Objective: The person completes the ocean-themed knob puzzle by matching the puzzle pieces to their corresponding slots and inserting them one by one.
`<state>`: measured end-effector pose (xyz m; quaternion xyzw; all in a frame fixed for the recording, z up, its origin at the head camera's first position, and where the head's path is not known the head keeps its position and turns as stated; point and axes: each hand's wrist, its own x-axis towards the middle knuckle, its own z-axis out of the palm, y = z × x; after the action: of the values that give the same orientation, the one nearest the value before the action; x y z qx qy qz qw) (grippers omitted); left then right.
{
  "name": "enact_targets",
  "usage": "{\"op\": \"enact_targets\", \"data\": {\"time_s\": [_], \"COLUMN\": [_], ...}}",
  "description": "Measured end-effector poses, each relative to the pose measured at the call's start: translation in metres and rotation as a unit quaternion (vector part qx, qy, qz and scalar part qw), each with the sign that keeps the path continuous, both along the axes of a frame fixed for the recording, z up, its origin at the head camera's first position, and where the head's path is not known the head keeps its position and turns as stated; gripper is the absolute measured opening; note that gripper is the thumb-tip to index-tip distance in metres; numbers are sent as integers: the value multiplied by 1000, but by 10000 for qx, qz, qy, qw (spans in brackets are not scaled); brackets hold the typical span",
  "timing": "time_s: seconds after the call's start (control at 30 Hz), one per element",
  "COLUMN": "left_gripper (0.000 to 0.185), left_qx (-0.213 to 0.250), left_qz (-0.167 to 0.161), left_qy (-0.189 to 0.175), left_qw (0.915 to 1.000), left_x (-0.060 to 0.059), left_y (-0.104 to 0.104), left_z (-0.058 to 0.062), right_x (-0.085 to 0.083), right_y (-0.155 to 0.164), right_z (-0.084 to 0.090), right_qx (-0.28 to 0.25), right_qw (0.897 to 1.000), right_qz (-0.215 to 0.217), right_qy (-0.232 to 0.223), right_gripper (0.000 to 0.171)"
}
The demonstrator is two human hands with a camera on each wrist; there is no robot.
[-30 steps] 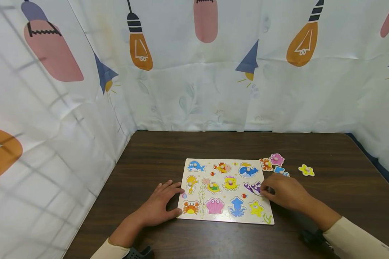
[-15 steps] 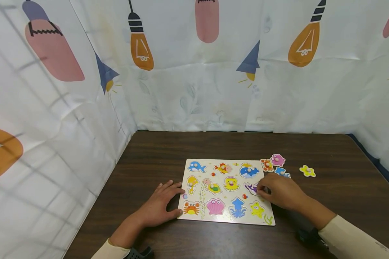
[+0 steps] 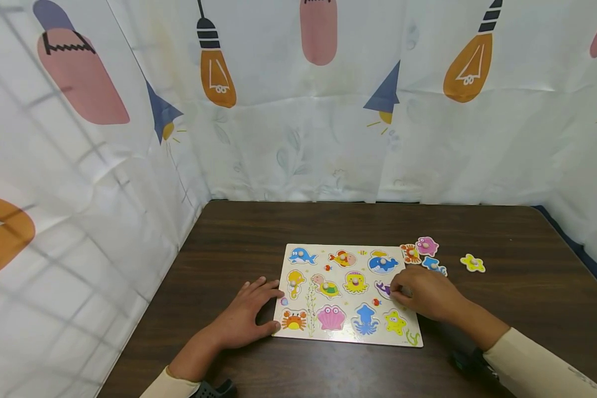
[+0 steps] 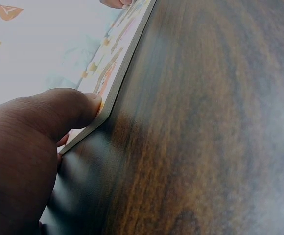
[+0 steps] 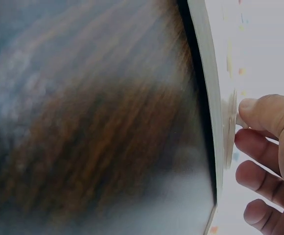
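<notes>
Pinching purple wooden fish piece (image 3: pixel 384 288), my right hand (image 3: pixel 425 297) has edged it, seemingly, into its slot on pale animal puzzle board (image 3: pixel 328 331); left hand (image 3: pixel 244 318), fingers flat, steadies board on dark worktop (image 3: pixel 258 221).

Dark wooden table (image 3: pixel 258 226) bears puzzle board (image 3: pixel 328 331) (plus 4 loose pieces (image 3: pixel 472 263)).

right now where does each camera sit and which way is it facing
Head: worn on the head, looks forward and down at the table, puzzle board, loose pieces; both hands and sleeves show.
Left wrist: low by the left hand, looks along the board's edge; its thumb touches the corner.
Right wrist: low by the right hand, whose fingers pinch a piece's peg at the board's edge.
All three share the board and table.
</notes>
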<state>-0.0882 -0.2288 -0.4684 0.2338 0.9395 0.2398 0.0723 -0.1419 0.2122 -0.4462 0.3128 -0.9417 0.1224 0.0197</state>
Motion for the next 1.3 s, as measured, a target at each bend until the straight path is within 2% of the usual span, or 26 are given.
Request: {"op": "enact_targets", "data": {"time_s": [0.23, 0.77, 1.03, 1.3], "left_gripper": [56, 56, 58, 58], "left_qx": [-35, -26, -110, -113], "left_qz": [31, 50, 60, 50], "left_qy": [-1, 55, -5, -41], "left_qw": [10000, 10000, 9999, 9999], "left_x": [1, 1, 0, 0], "left_y": [0, 1, 1, 1], "left_z": [0, 1, 2, 2], "right_x": [0, -4, -13, -27], "right_y": [-2, 4, 19, 32], "right_z": [0, 3, 8, 11], "right_qx": [20, -93, 62, 83], "right_qw": [10000, 9998, 9997, 9977], "right_qz": [47, -47, -237, -668], "right_qy": [41, -187, 97, -104], "right_gripper": [11, 10, 12, 15]}}
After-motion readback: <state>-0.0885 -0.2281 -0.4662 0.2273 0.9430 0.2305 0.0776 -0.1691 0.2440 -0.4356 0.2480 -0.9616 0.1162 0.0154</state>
